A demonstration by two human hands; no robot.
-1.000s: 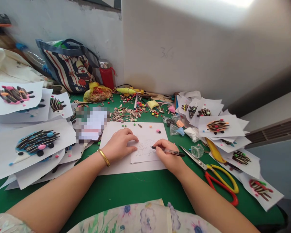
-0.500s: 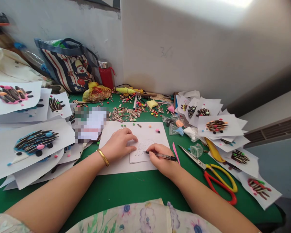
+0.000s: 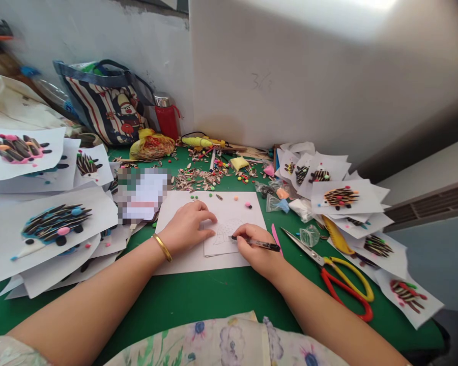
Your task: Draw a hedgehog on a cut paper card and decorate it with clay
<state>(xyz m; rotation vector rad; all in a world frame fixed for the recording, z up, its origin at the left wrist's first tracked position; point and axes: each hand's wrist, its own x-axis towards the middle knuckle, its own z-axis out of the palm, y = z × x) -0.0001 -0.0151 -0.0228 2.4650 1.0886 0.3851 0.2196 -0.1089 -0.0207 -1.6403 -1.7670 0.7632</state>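
My right hand (image 3: 257, 250) is closed around a black pen (image 3: 261, 244), its tip touching a small sheet of paper (image 3: 217, 249) that bears a faint pencil-like drawing. Flat on the papers rests my left hand (image 3: 189, 229), fingers apart, thumb and fingertips at the small sheet's left side. Under both lies a larger white sheet (image 3: 183, 262). Small green, orange, pink and black clay balls and a seed sit along its upper part.
Scissors (image 3: 324, 262) and a pink tool (image 3: 277, 239) lie right of my right hand. Stacked seed-and-clay hedgehog pictures (image 3: 61, 223) stand left, others (image 3: 347, 198) right. Behind are scattered seeds (image 3: 198, 179), a striped bag (image 3: 107, 101), a red bottle (image 3: 167, 119) and a blurred phone (image 3: 147, 195).
My right hand and the pen have shifted slightly to the right on the small sheet. My left hand stays where it was.
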